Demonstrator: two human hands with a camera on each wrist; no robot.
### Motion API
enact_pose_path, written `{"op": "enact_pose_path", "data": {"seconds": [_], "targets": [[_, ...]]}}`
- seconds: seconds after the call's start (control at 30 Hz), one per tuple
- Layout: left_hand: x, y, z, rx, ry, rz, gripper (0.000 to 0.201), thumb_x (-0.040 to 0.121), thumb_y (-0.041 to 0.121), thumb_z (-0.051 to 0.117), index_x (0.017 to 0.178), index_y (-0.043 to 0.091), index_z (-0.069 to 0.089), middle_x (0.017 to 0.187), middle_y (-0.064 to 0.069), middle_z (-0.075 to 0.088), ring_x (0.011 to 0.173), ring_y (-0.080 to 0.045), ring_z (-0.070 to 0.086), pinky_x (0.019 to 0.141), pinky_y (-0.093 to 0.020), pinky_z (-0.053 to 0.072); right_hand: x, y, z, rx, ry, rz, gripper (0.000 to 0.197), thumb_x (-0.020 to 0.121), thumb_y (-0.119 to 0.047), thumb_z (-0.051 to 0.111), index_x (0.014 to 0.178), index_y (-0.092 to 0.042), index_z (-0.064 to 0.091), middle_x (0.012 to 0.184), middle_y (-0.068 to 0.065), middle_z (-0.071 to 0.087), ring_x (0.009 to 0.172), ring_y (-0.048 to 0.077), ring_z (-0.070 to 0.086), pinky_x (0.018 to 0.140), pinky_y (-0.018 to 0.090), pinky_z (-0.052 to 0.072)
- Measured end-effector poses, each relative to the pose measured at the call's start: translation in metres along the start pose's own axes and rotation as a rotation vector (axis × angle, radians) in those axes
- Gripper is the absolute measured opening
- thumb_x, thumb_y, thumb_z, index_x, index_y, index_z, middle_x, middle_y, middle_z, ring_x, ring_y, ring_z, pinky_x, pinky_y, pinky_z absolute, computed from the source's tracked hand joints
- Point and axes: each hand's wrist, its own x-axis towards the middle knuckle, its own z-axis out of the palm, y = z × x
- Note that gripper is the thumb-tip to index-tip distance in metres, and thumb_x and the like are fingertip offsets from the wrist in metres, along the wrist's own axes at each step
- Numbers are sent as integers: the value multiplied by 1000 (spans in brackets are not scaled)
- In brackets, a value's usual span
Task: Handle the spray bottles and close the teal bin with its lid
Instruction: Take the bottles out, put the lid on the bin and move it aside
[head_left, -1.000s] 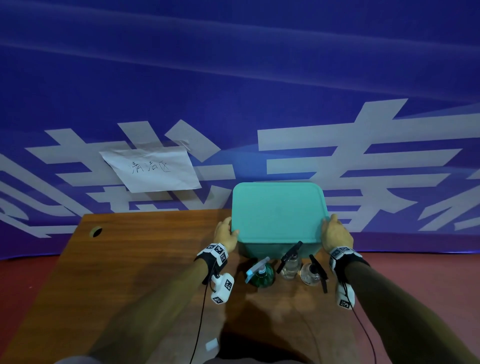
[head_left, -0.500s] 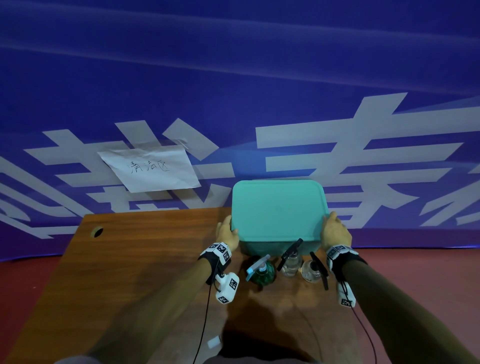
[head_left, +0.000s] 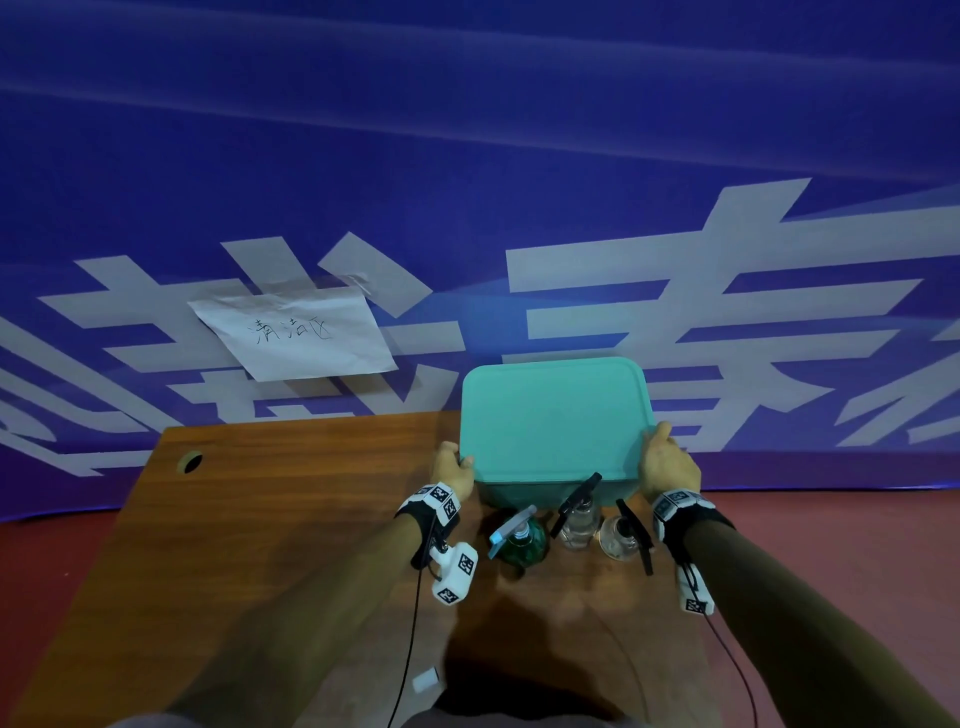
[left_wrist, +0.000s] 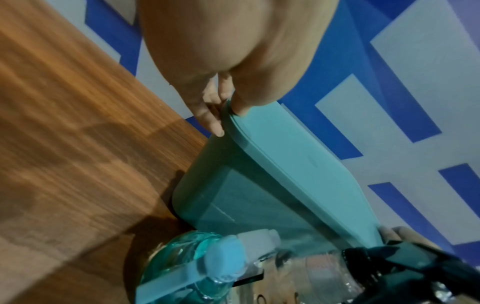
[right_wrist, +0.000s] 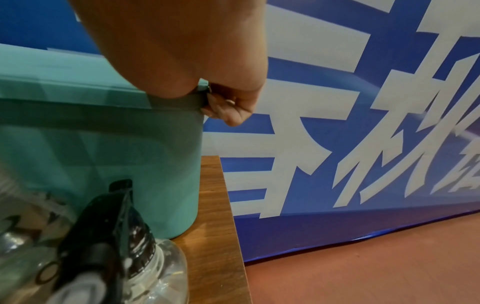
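Note:
The teal bin (head_left: 540, 492) stands at the table's far right with its teal lid (head_left: 556, 415) on top. My left hand (head_left: 453, 467) pinches the lid's left edge (left_wrist: 231, 111), thumb on top and fingers under the rim. My right hand (head_left: 667, 462) grips the lid's right edge (right_wrist: 200, 96) the same way. Three spray bottles stand in a row just in front of the bin: a green one with a light blue trigger (head_left: 519, 538), a clear one with a black trigger (head_left: 577, 519), and another clear one with a black trigger (head_left: 626, 535).
The wooden table (head_left: 260, 519) has a round cable hole (head_left: 189, 461) at its far left. A paper sign (head_left: 293, 332) hangs on the blue banner behind. The table's right edge (right_wrist: 228, 205) runs close beside the bin, with red floor (head_left: 831, 545) beyond.
Both hands have stayed on the lid's edges. The view has shifted slightly; nothing else has visibly moved.

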Motion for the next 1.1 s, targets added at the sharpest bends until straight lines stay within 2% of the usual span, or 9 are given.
{"op": "enact_pose_path", "data": {"seconds": [0.1, 0.2, 0.3, 0.5, 0.63, 0.77, 0.87, 0.97, 1.1], "targets": [[2, 2, -2, 25, 66, 86, 10, 93, 16, 64, 100, 20, 58, 105, -12, 65, 94, -28, 65, 89, -43, 54, 1, 2, 1, 50, 8, 13, 31, 109, -33, 23, 116, -5, 34, 100, 20, 68, 87, 40, 69, 68, 45, 48], [-2, 11, -7, -29, 68, 62, 10, 92, 15, 66, 102, 15, 65, 100, -8, 67, 89, -28, 67, 82, -38, 57, -2, 2, 2, 53, 11, 23, 33, 109, -35, 21, 117, -5, 34, 98, 20, 69, 87, 40, 69, 67, 43, 45], [-4, 13, -9, -101, 46, 10, 16, 92, 15, 68, 106, 9, 68, 88, -7, 70, 83, -33, 71, 77, -45, 60, -4, 1, 1, 50, 9, 30, 33, 110, -35, 21, 116, -6, 34, 98, 20, 69, 88, 40, 69, 67, 42, 44], [-12, 15, -18, -288, -44, -91, 15, 92, 4, 69, 101, 0, 57, 84, -19, 64, 56, -22, 61, 40, -25, 53, -3, 2, 0, 31, -33, 56, 34, 109, -36, 19, 117, -7, 35, 100, 21, 69, 91, 40, 68, 68, 42, 45], [-11, 20, -16, -369, -46, -160, 24, 93, 5, 67, 86, 6, 44, 85, -24, 62, 57, -26, 63, 45, -33, 58, 6, 1, -1, 24, -58, 74, 35, 110, -34, 22, 115, -5, 40, 106, 23, 69, 98, 42, 68, 71, 44, 45], [-11, 33, -14, -346, -84, -195, 21, 99, 5, 58, 108, 2, 40, 99, -29, 57, 61, -28, 63, 61, -42, 57, 19, -6, -7, 21, -82, 74, 42, 109, -38, 28, 122, 0, 42, 110, 26, 68, 104, 44, 67, 76, 44, 46], [-9, 36, -19, -277, -159, -196, 31, 101, 7, 55, 126, 0, 38, 113, -32, 57, 70, -33, 68, 58, -40, 57, 28, -12, -16, 71, -108, 61, 49, 107, -42, 35, 132, 1, 38, 118, 28, 66, 110, 44, 65, 86, 47, 49], [-10, 25, -26, -214, -267, -181, 21, 101, 8, 54, 116, 4, 40, 115, -31, 60, 59, -26, 67, 53, -36, 61, 34, -11, -20, 12, -117, 44, 52, 107, -46, 32, 131, 0, 44, 118, 26, 67, 111, 43, 65, 88, 47, 50], [-6, 16, -41, -114, -403, -174, 19, 99, 13, 60, 105, 5, 43, 103, -27, 65, 65, -26, 69, 64, -38, 63, 38, -4, -18, -64, -117, 14, 55, 109, -44, 27, 117, 1, 58, 111, 26, 70, 104, 40, 68, 87, 46, 53]]}}
